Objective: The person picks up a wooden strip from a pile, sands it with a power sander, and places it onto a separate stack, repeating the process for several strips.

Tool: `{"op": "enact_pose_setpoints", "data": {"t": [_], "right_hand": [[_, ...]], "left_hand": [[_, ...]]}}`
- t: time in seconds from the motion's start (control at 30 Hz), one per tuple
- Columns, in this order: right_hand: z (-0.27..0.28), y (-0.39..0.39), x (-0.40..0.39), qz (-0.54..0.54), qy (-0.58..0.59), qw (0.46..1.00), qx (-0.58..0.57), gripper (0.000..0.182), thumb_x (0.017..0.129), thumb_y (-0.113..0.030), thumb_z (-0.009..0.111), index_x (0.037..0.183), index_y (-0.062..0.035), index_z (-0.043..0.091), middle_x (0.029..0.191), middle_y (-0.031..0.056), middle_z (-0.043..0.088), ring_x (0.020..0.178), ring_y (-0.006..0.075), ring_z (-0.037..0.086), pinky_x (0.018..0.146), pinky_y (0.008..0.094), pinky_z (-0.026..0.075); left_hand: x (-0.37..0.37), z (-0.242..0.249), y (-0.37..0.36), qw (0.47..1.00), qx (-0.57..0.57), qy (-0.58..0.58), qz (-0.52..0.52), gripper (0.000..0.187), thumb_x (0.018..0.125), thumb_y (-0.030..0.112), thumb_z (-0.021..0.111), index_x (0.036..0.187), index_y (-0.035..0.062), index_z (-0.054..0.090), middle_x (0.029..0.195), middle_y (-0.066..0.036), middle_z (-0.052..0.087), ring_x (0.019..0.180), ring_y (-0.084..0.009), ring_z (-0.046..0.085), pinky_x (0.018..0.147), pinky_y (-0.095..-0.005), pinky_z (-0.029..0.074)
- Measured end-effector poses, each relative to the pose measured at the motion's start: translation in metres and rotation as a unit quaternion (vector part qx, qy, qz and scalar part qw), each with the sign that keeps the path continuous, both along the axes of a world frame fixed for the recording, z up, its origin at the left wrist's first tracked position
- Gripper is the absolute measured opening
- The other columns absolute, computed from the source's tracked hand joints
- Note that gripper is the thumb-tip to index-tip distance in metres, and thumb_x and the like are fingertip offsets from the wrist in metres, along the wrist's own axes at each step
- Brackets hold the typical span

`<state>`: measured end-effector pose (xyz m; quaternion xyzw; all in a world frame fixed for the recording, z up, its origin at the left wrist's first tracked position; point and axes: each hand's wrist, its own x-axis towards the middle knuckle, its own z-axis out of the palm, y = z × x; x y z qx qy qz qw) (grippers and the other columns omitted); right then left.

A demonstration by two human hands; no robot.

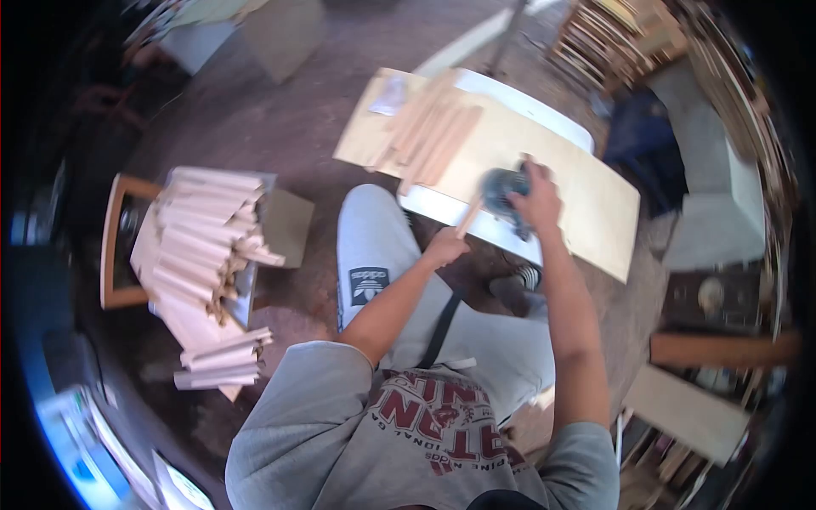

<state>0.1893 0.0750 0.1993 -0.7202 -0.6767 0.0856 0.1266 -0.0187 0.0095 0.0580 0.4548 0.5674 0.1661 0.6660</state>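
Observation:
My left hand [445, 247] is closed around the near end of a narrow wooden strip [469, 216] that points away from me. My right hand [539, 201] grips a dark teal power sander [503, 189], somewhat smeared by motion, at the far end of that strip. Both are over the near edge of a plywood board [586, 204] lying on a white table [510, 235]. To the left on this board lie several more wooden strips [433, 136], side by side.
At my left, many wooden strips [200, 225] are stacked on a support beside an orange-brown wooden frame [110, 242]. A small clear plastic bag [390, 95] lies on the board's far left corner. Slatted wooden pieces [599, 42] stand at the back right, near a dark blue object [643, 144].

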Motion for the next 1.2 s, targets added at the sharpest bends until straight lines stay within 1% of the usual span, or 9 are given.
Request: {"op": "enact_pose_setpoints", "data": {"t": [0.1,0.3,0.4,0.57,0.67,0.8,0.93,1.07,1.2], "right_hand": [[-0.040,0.036,0.055,-0.027,-0.005,0.998,0.054,0.087,0.070,-0.025,0.084,0.151,-0.0281,0.052,0.137,0.0096,0.063,0.118,0.0362,0.067,0.096,0.0530,0.056],[-0.041,0.020,0.088,-0.067,-0.117,0.991,-0.024,0.098,0.074,-0.026,0.081,0.159,-0.0415,0.034,0.150,0.0128,0.052,0.118,0.0429,0.066,0.095,0.0562,0.057],[-0.034,0.013,0.092,-0.079,-0.126,0.988,-0.041,0.097,0.075,-0.027,0.080,0.159,-0.0417,0.033,0.153,0.0118,0.050,0.119,0.0421,0.066,0.094,0.0569,0.057],[-0.037,0.014,0.100,-0.110,-0.132,0.984,-0.048,0.095,0.077,-0.028,0.077,0.160,-0.0422,0.032,0.155,0.0105,0.049,0.118,0.0402,0.067,0.093,0.0564,0.057],[-0.041,0.017,0.104,-0.114,-0.127,0.984,-0.044,0.094,0.077,-0.030,0.078,0.160,-0.0420,0.033,0.154,0.0100,0.050,0.117,0.0403,0.067,0.093,0.0560,0.057],[-0.045,0.015,0.107,-0.105,-0.122,0.986,-0.031,0.094,0.077,-0.030,0.079,0.159,-0.0418,0.035,0.152,0.0093,0.052,0.117,0.0409,0.067,0.093,0.0560,0.057],[-0.036,0.008,0.097,-0.115,-0.114,0.986,-0.028,0.097,0.074,-0.030,0.079,0.160,-0.0398,0.036,0.149,0.0128,0.054,0.118,0.0422,0.066,0.094,0.0560,0.056],[-0.029,0.005,0.082,-0.134,-0.117,0.984,-0.030,0.091,0.074,-0.032,0.079,0.157,-0.0394,0.040,0.150,0.0102,0.053,0.118,0.0428,0.065,0.093,0.0553,0.057],[-0.018,-0.004,0.069,-0.136,-0.098,0.985,-0.027,0.088,0.075,-0.029,0.078,0.156,-0.0368,0.042,0.148,0.0115,0.054,0.114,0.0432,0.066,0.091,0.0536,0.058]], "left_hand": [[-0.026,0.050,0.014,0.974,0.045,-0.137,0.173,0.025,0.097,0.024,0.067,0.113,0.0062,0.057,0.064,0.002,0.047,0.043,-0.0103,0.044,0.036,-0.0290,0.030],[-0.236,0.133,0.001,0.810,0.281,-0.034,0.514,0.025,0.113,0.034,0.044,0.109,0.0115,0.056,0.076,0.001,0.055,0.062,-0.0088,0.052,0.053,-0.0268,0.044],[-0.355,0.154,-0.064,0.723,0.179,0.222,0.629,0.045,0.108,0.035,0.050,0.139,0.0032,0.054,0.104,-0.022,0.070,0.099,-0.0402,0.069,0.086,-0.0491,0.052],[-0.531,0.041,-0.154,0.542,0.358,0.300,0.699,0.060,0.101,0.031,0.054,0.153,0.0027,0.048,0.144,-0.030,0.057,0.134,-0.0443,0.055,0.113,-0.0444,0.042],[-0.493,0.112,-0.175,0.578,0.068,0.457,0.673,0.066,0.096,0.033,0.058,0.154,0.0027,0.047,0.146,-0.029,0.056,0.141,-0.0423,0.048,0.119,-0.0450,0.035],[-0.470,0.094,-0.162,0.437,0.105,0.620,0.643,0.063,0.093,0.034,0.065,0.147,0.0049,0.055,0.152,-0.019,0.051,0.145,-0.0344,0.040,0.121,-0.0517,0.026],[-0.378,0.134,-0.095,0.555,0.457,0.486,0.497,0.035,0.095,0.019,0.067,0.125,0.0024,0.069,0.129,-0.017,0.068,0.124,-0.0350,0.060,0.108,-0.0447,0.044],[-0.209,0.151,0.013,0.756,0.517,0.220,0.337,0.023,0.094,0.022,0.069,0.109,0.0065,0.076,0.103,-0.014,0.075,0.096,-0.0308,0.072,0.087,-0.0395,0.056],[-0.090,0.084,0.096,0.779,0.503,0.357,0.110,0.029,0.089,0.026,0.074,0.110,0.0061,0.073,0.108,-0.012,0.073,0.093,-0.0334,0.073,0.083,-0.0440,0.058]]}}
